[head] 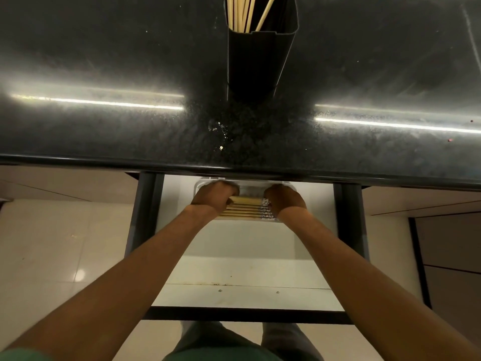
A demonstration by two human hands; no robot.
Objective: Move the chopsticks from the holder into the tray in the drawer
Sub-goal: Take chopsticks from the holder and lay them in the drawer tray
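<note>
A tall black holder (256,58) stands on the black countertop (104,131) with several pale wooden chopsticks (243,14) sticking out of it. Below, the drawer (247,269) is pulled open. A white tray (251,189) sits at its back, partly under the counter edge. Several chopsticks (243,208) lie side by side in the tray, patterned ends to the right. My left hand (213,196) is curled over their left ends and my right hand (283,200) over their right ends. The fingertips are hidden.
The drawer has dark side rails (143,212) and a dark front edge (247,315). Its white floor in front of the tray is bare. Pale tiled floor (65,243) lies on both sides. The countertop edge overhangs the back of the drawer.
</note>
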